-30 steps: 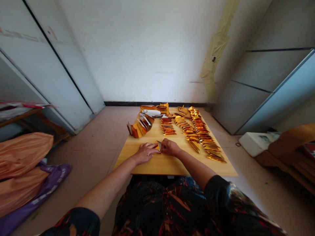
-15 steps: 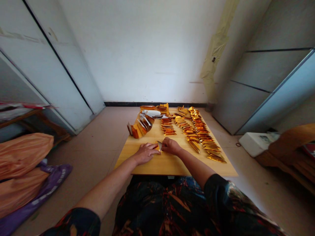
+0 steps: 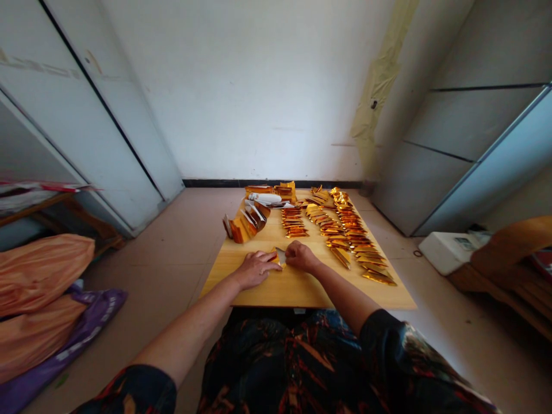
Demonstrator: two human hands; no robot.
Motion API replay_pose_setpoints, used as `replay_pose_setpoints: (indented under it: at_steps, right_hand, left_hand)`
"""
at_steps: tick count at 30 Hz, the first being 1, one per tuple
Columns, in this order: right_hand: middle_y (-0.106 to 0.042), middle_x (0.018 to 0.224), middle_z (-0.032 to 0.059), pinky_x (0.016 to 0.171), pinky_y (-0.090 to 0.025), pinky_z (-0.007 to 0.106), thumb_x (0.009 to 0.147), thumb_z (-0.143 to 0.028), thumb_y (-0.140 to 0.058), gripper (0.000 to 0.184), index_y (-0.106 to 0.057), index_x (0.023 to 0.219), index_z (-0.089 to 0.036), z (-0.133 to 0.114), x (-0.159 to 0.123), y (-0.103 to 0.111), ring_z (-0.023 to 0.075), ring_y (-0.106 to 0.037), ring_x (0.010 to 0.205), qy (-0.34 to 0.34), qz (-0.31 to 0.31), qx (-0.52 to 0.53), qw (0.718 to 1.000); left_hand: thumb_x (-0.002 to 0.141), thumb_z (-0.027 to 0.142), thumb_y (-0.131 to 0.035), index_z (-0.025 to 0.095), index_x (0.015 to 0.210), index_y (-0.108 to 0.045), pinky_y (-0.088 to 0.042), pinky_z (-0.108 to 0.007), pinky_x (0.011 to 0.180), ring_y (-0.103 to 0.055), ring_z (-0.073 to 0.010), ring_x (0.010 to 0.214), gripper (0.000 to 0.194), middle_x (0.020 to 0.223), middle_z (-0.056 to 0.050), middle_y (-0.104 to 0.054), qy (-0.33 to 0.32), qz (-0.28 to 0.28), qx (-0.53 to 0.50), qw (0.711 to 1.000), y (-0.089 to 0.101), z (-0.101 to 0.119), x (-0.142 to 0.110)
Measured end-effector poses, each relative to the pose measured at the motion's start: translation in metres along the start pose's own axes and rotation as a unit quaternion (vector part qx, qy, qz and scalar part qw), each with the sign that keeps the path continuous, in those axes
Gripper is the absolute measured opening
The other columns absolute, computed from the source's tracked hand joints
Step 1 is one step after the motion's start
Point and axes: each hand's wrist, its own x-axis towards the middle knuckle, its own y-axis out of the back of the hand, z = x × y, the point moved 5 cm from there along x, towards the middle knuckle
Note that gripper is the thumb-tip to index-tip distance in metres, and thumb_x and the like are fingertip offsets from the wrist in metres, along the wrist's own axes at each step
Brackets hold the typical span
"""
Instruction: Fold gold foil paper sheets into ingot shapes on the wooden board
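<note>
A: What do I have at the fingers?

B: On my left hand the thumb stands apart from the fingers, and they lie over a small piece of gold paper. On my right hand the fingers are curled close together at the paper's right side; I can't tell from up here whether they pinch it

A: Where exactly is the paper?

B: Between the two hands, on the near part of the wooden table, partly hidden under the left fingers

A: What worries me there?

B: A slip, I think. If the left hand presses too lightly, a pull from the right could drag the paper and set a crease askew. Too hard a tug might tear it, since it looks thin

A: And further out?

B: The short stack of gold pieces lies just beyond the hands, and a long row of gold pieces runs down the table's right side. I judge that a wide sweep of the right arm could knock that row out of line

A: The far left?

B: A fanned gold strip stands by the table's left edge. It looks light, so a bump or draught might send it over
</note>
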Motion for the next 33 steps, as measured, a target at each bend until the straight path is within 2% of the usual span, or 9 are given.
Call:
replay_pose_setpoints:
  at_steps: [4,9,11,15,18,22,28,33]
  right_hand:
    - [-0.055,0.080,-0.0001,0.067,-0.040,0.020,0.068,-0.004,-0.059,0.013,-0.062,0.072,-0.016,-0.001,-0.002,0.003,0.0109,-0.052,0.072,-0.004,0.035,0.002,0.999]
    - [-0.061,0.085,0.0032,0.073,-0.042,0.021,0.074,-0.004,-0.052,0.019,-0.065,0.078,-0.018,-0.011,-0.026,-0.004,0.0133,-0.057,0.079,0.000,0.077,-0.002,0.997]
    - [-0.065,0.085,0.0027,0.074,-0.042,0.022,0.076,-0.007,-0.054,0.017,-0.066,0.081,-0.019,-0.017,-0.037,-0.011,0.0143,-0.059,0.081,0.016,0.052,-0.006,0.999]
    - [-0.067,0.090,0.0046,0.078,-0.041,0.022,0.079,-0.009,-0.051,0.019,-0.065,0.087,-0.019,-0.023,-0.051,-0.017,0.0155,-0.060,0.086,0.002,0.049,-0.030,0.998]
    - [-0.067,0.088,0.0051,0.075,-0.040,0.024,0.081,-0.011,-0.049,0.018,-0.061,0.093,-0.018,-0.025,-0.051,-0.018,0.0170,-0.059,0.084,-0.005,0.044,-0.077,0.996]
    - [-0.065,0.089,0.0070,0.075,-0.037,0.026,0.084,-0.013,-0.047,0.017,-0.059,0.096,-0.017,-0.030,-0.047,-0.021,0.0190,-0.056,0.086,0.019,0.056,-0.130,0.990]
    - [-0.063,0.084,0.0069,0.077,-0.038,0.027,0.081,-0.006,-0.046,0.018,-0.061,0.088,-0.015,-0.019,-0.049,-0.024,0.0185,-0.053,0.082,0.019,0.100,-0.118,0.988]
    - [-0.061,0.089,0.0075,0.080,-0.038,0.029,0.085,-0.012,-0.048,0.019,-0.066,0.090,-0.017,-0.014,-0.056,-0.023,0.0195,-0.051,0.085,0.035,0.126,-0.118,0.984]
  left_hand:
    - [0.081,0.013,-0.049,0.042,0.115,-0.059,-0.034,-0.044,0.098,-0.044,-0.0241,0.122,0.046,0.142,0.002,-0.044,0.003,0.015,0.006,1.000,-0.002,0.002,-0.001]
    - [0.088,0.018,-0.043,0.043,0.118,-0.057,-0.038,-0.042,0.091,-0.047,-0.0250,0.113,0.042,0.136,0.000,-0.049,0.036,0.048,0.026,0.998,-0.006,0.013,-0.001]
    - [0.088,0.019,-0.043,0.041,0.120,-0.057,-0.040,-0.041,0.088,-0.048,-0.0260,0.109,0.041,0.132,-0.002,-0.051,0.064,0.050,0.042,0.996,-0.009,0.019,-0.001]
    - [0.087,0.017,-0.039,0.036,0.123,-0.055,-0.041,-0.041,0.085,-0.049,-0.0268,0.102,0.044,0.123,-0.007,-0.054,0.103,0.056,0.058,0.991,-0.013,0.027,0.000]
    - [0.085,0.014,-0.038,0.032,0.123,-0.055,-0.042,-0.039,0.084,-0.050,-0.0255,0.100,0.045,0.119,-0.008,-0.056,0.112,0.061,0.072,0.989,-0.013,0.029,0.002]
    - [0.082,0.011,-0.040,0.028,0.120,-0.057,-0.043,-0.036,0.081,-0.051,-0.0243,0.097,0.045,0.114,-0.009,-0.058,0.111,0.054,0.090,0.988,-0.009,0.030,0.003]
    - [0.086,0.015,-0.036,0.031,0.125,-0.053,-0.043,-0.039,0.078,-0.051,-0.0269,0.097,0.045,0.115,-0.010,-0.056,0.120,0.052,0.090,0.987,-0.006,0.038,0.003]
    - [0.090,0.021,-0.035,0.031,0.125,-0.052,-0.041,-0.039,0.082,-0.048,-0.0268,0.101,0.040,0.114,-0.010,-0.054,0.138,0.063,0.081,0.985,-0.011,0.041,0.005]
